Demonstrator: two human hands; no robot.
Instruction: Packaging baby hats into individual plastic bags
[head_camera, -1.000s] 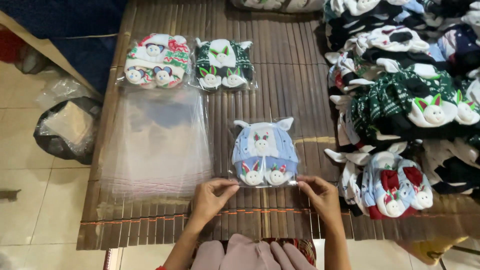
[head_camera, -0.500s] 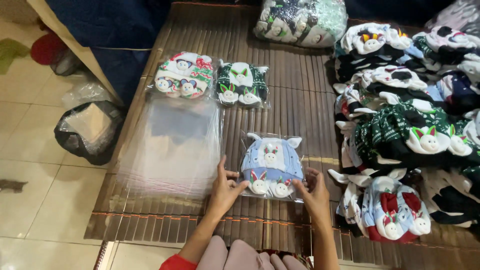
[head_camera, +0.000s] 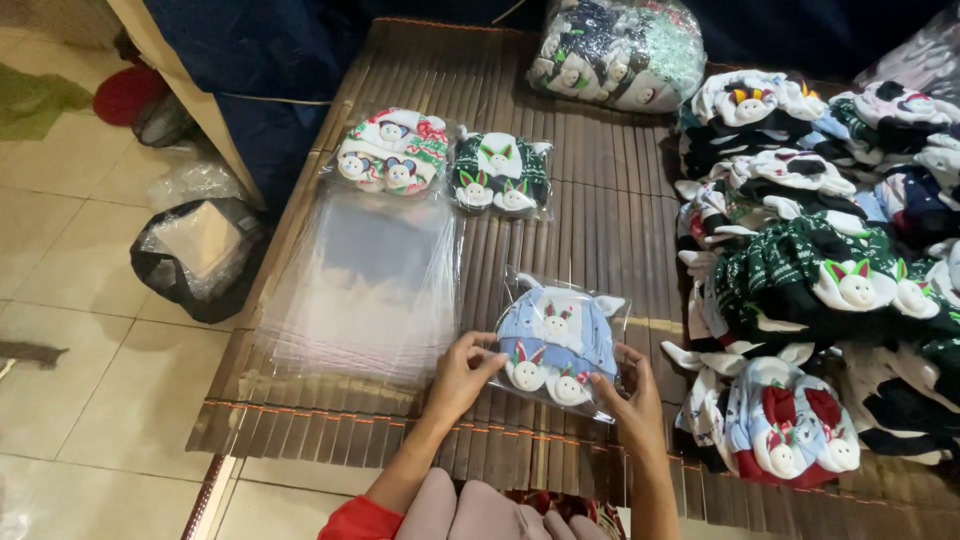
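A clear plastic bag holding a light blue knitted set with white bunny faces (head_camera: 553, 340) lies on the brown slatted mat (head_camera: 590, 215). My left hand (head_camera: 462, 375) grips the bag's lower left corner. My right hand (head_camera: 628, 398) holds its lower right edge. Left of it lies a stack of empty clear bags (head_camera: 365, 280). Beyond the stack sit two packed bags, a red-and-white set (head_camera: 392, 152) and a dark green set (head_camera: 498, 176).
A heap of unpacked knitted sets with animal faces (head_camera: 820, 280) fills the right side. A large full plastic bag (head_camera: 618, 50) sits at the back. On the tiled floor at left stands a black bag with plastic (head_camera: 195, 255).
The blue set's bag has been lifted and shifted slightly forward in my hands, and my fingers now grip its lower corners. The view has tilted up, showing more of the mat's far end.
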